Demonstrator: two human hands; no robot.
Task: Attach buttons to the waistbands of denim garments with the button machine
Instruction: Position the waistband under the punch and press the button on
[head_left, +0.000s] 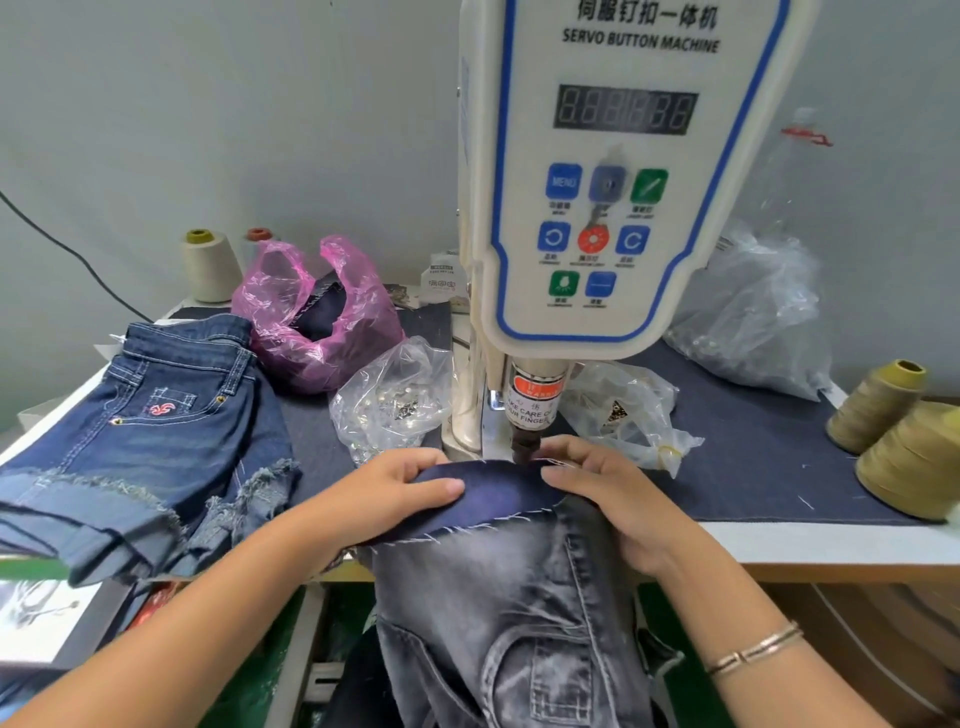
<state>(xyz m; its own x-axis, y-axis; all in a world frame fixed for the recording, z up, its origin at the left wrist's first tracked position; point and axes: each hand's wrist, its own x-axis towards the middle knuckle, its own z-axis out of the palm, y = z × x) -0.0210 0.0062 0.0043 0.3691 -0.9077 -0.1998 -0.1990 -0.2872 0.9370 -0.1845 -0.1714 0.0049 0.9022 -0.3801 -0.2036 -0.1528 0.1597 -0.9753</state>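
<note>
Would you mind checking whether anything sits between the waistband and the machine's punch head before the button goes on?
Nothing visible does. The waistband lies directly under the punch head, held flat by the left hand and right hand. Both sets of fingers flank the punch closely, though none appears beneath it.

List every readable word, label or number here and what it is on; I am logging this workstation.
"SERVO BUTTON MACHINE": machine head, under Chinese characters.
"MENU": blue button.
"KE CARE O", "UR FINGER": partly hidden warning sticker.
Digital display: digits blurred, unreadable.
Other button captions and the white tag: too small.
</note>
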